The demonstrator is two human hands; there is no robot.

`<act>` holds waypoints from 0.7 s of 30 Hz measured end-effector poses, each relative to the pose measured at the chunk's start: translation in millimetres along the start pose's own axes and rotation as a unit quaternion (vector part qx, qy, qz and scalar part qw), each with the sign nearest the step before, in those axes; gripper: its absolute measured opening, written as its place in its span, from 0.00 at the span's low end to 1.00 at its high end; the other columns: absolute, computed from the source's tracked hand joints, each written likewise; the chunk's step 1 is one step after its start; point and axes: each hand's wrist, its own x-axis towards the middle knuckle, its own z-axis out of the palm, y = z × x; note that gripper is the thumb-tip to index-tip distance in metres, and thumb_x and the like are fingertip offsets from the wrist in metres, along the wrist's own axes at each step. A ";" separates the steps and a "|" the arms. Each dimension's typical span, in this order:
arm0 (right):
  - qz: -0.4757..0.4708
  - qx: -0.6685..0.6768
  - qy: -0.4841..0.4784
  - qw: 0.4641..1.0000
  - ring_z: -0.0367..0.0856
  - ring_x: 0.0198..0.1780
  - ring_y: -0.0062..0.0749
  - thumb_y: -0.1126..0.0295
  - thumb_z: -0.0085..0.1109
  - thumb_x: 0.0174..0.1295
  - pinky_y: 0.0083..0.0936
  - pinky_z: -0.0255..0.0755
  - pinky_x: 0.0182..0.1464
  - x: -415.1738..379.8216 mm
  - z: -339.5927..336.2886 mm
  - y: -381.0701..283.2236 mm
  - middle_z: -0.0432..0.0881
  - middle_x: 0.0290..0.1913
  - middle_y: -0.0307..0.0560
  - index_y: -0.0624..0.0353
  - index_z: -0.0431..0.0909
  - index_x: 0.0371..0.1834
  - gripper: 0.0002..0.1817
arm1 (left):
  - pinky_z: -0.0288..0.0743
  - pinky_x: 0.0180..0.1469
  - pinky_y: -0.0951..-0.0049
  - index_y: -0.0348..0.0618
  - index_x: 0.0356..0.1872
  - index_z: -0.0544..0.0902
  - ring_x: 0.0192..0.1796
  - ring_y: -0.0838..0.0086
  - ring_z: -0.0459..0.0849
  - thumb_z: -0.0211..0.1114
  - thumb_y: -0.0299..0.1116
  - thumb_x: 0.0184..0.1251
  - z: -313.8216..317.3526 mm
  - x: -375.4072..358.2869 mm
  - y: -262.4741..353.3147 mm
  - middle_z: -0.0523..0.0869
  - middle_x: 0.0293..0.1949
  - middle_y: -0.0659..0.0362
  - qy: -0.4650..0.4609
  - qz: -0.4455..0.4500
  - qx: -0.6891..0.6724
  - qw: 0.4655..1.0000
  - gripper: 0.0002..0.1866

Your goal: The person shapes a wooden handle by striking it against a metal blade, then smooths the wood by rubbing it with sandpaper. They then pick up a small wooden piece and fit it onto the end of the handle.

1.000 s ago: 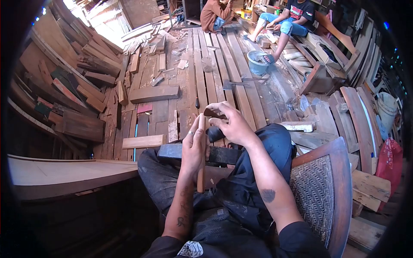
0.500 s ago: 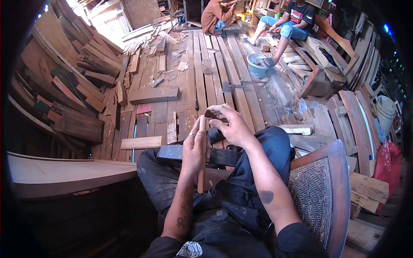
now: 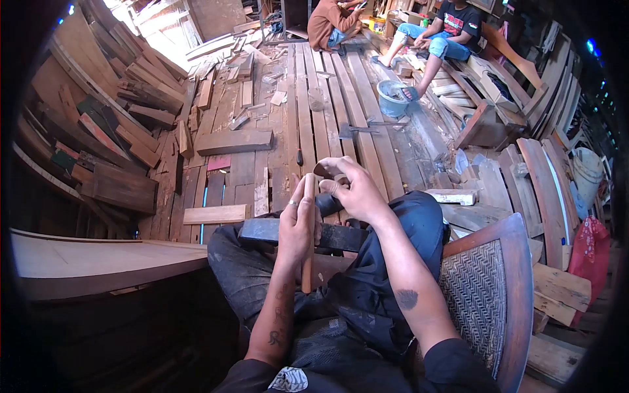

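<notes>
My left hand is closed around a slim wooden stick, whose lower end points down toward my lap. Just right of the stick's upper end, my right hand pinches a folded brown piece that looks like sandpaper. A small gap seems to separate it from the stick. Beneath my hands a grey and black bar lies across my legs; its middle is hidden by my left hand.
Planks and offcuts lie on the slatted floor, with a dark-handled tool ahead. A bucket stands farther off beside a seated person. Another person crouches behind. A woven chair panel is at my right.
My right hand has shifted slightly up and away from the stick with the brown piece. My left hand keeps its hold on the stick, almost in place.
</notes>
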 end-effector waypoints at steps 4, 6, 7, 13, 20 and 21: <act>-0.004 -0.009 -0.004 1.000 0.88 0.61 0.36 0.68 0.71 0.74 0.34 0.81 0.64 -3.0 4.8 4.7 0.83 0.60 0.48 0.59 0.83 0.67 0.20 | 0.68 0.23 0.83 0.40 0.85 0.66 0.24 0.86 0.76 0.49 0.38 0.91 2.7 -1.7 4.6 0.84 0.34 0.62 -0.002 -0.030 -0.041 0.999 0.28; 0.030 -0.030 0.024 0.999 0.87 0.61 0.35 0.69 0.71 0.74 0.35 0.81 0.64 -0.5 5.7 2.3 0.83 0.58 0.48 0.58 0.83 0.66 0.20 | 0.67 0.22 0.83 0.40 0.85 0.66 0.22 0.86 0.75 0.49 0.39 0.91 1.4 0.3 2.2 0.84 0.33 0.62 0.001 -0.034 -0.048 0.998 0.28; 0.018 -0.020 0.013 1.000 0.87 0.60 0.35 0.69 0.71 0.73 0.35 0.81 0.64 -0.9 5.0 -1.8 0.83 0.58 0.48 0.58 0.83 0.66 0.20 | 0.67 0.22 0.83 0.41 0.85 0.66 0.22 0.86 0.75 0.49 0.39 0.91 -0.3 1.4 -1.2 0.84 0.33 0.62 -0.003 -0.027 -0.056 0.998 0.28; -0.011 -0.011 0.019 1.000 0.88 0.56 0.38 0.68 0.69 0.74 0.34 0.81 0.59 1.2 2.0 4.4 0.82 0.56 0.49 0.57 0.85 0.66 0.19 | 0.67 0.23 0.81 0.42 0.86 0.65 0.22 0.86 0.70 0.50 0.37 0.94 1.3 -1.0 5.6 0.74 0.25 0.68 0.001 -0.044 -0.058 0.997 0.27; -0.025 -0.017 0.016 0.999 0.88 0.55 0.42 0.69 0.69 0.74 0.36 0.80 0.61 -1.0 5.6 6.3 0.83 0.56 0.51 0.59 0.84 0.64 0.18 | 0.69 0.23 0.81 0.42 0.86 0.66 0.22 0.85 0.72 0.50 0.37 0.93 -1.1 1.4 4.6 0.76 0.27 0.66 -0.004 -0.043 -0.064 0.997 0.27; -0.017 -0.020 0.043 0.999 0.88 0.56 0.42 0.68 0.69 0.74 0.36 0.80 0.61 2.2 5.3 6.0 0.83 0.56 0.51 0.59 0.84 0.64 0.18 | 0.69 0.23 0.81 0.41 0.85 0.66 0.22 0.85 0.73 0.48 0.37 0.93 -0.4 1.6 2.1 0.79 0.29 0.65 -0.004 -0.040 -0.056 0.998 0.27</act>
